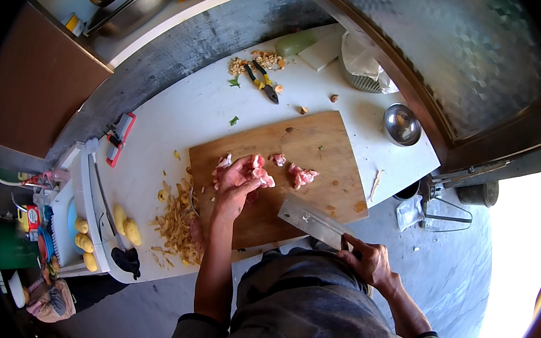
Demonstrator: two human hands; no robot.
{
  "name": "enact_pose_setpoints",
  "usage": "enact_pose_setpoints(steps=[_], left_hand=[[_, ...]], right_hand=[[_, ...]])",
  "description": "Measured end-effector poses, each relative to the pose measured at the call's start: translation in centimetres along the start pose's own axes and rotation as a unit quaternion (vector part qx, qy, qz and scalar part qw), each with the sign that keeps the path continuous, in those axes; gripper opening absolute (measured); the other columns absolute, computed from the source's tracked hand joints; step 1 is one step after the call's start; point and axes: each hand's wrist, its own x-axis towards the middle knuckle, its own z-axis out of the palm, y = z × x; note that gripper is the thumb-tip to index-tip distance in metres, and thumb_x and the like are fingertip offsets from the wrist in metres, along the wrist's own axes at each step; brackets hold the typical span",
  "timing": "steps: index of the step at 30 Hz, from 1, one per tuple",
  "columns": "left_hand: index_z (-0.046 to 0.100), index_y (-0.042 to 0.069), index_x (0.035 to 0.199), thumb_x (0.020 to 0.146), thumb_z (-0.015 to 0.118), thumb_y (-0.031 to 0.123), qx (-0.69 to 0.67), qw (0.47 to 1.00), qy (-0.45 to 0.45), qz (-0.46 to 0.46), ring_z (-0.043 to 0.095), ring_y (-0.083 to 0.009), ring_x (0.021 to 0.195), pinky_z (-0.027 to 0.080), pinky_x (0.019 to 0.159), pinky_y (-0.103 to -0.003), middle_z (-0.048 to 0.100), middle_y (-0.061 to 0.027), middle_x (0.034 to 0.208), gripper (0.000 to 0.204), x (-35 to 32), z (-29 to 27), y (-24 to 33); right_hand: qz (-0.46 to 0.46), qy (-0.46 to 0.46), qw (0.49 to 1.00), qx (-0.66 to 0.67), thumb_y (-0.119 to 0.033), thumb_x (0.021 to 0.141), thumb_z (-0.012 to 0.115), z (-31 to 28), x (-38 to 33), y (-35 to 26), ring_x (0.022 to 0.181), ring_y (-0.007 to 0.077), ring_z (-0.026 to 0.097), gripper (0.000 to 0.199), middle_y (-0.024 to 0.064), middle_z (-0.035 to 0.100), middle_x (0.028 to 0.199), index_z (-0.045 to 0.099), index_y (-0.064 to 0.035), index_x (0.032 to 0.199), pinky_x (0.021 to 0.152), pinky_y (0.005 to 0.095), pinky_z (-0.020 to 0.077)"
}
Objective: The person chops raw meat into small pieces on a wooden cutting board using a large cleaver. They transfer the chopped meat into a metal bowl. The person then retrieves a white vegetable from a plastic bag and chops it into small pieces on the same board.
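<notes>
A wooden cutting board lies on the white table before me. My left hand is turned palm up over its left part, fingers curled round a piece of raw meat. More meat shows beside and partly behind that hand. Two small heaps, a chopped meat piece and a smaller meat bit, rest on the board to its right. My right hand grips the handle of a cleaver at the board's near right edge. Its broad blade points left over the wood, apart from the meat.
Potato peelings are piled left of the board, with peeled potatoes farther left. Pliers lie beyond, next to shell bits. A steel bowl stands at the right. A sink adjoins the table's left end.
</notes>
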Motion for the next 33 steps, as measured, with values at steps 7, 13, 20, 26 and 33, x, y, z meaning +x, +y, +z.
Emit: enact_pose_setpoints(steps=[7, 13, 20, 26, 33], left_hand=[[0.057, 0.001, 0.128, 0.09, 0.078, -0.007, 0.098, 0.983, 0.147, 0.059, 0.074, -0.0237, 0.107, 0.061, 0.099, -0.04, 0.069, -0.0074, 0.111, 0.044, -5.7, -2.0, 0.1], [0.057, 0.001, 0.1, 0.093, 0.077, -0.009, 0.122, 0.956, 0.265, 0.042, 0.075, -0.0183, 0.107, 0.062, 0.087, -0.028, 0.076, -0.015, 0.106, 0.023, -11.9, -3.0, -4.5], [0.065, 0.0, 0.108, 0.087, 0.085, 0.0, 0.483, 0.805, 0.33, 0.099, 0.071, -0.0237, 0.093, 0.059, 0.081, -0.037, 0.068, -0.0145, 0.109, 0.029, -16.1, -2.7, -6.8], [0.069, 0.003, 0.118, 0.077, 0.088, 0.004, 0.598, 0.725, 0.315, 0.133, 0.068, -0.0356, 0.104, 0.056, 0.09, -0.044, 0.065, -0.0171, 0.12, 0.045, -15.5, -2.2, -5.3], [0.079, 0.008, 0.122, 0.083, 0.081, 0.0, 0.594, 0.752, 0.253, 0.134, 0.07, -0.0368, 0.102, 0.057, 0.088, -0.044, 0.073, -0.0147, 0.112, 0.041, -14.1, -1.7, -4.4]], right_hand=[[-0.018, -0.026, 0.999, 0.011, -0.045, 0.099, 0.076, 0.9, 1.7, -0.2, 0.067, 0.032, 0.076, 0.053, 0.0191, 0.075, 0.076, 0.074, -0.0033, 0.131, 0.065, 0.0399, 0.0582], [-0.04, -0.084, 0.995, 0.037, -0.042, 0.103, 0.073, 1.3, 3.9, -2.2, 0.073, 0.0354, 0.076, 0.049, 0.0209, 0.074, 0.077, 0.072, -0.0028, 0.132, 0.069, 0.0425, 0.0579], [-0.058, -0.162, 0.983, 0.066, -0.042, 0.107, 0.065, 2.7, 6.7, -5.3, 0.077, 0.0398, 0.073, 0.039, 0.0206, 0.072, 0.081, 0.071, -0.0074, 0.125, 0.074, 0.0449, 0.0564], [-0.091, -0.198, 0.973, 0.071, -0.042, 0.109, 0.062, 4.7, 8.2, -6.8, 0.088, 0.0429, 0.072, 0.034, 0.0211, 0.073, 0.089, 0.07, -0.011, 0.12, 0.079, 0.0484, 0.0555], [-0.042, -0.24, 0.97, 0.021, -0.042, 0.109, 0.06, 7.0, 8.7, -7.8, 0.095, 0.0453, 0.073, 0.036, 0.0221, 0.076, 0.095, 0.072, -0.0114, 0.124, 0.085, 0.0523, 0.0564]])
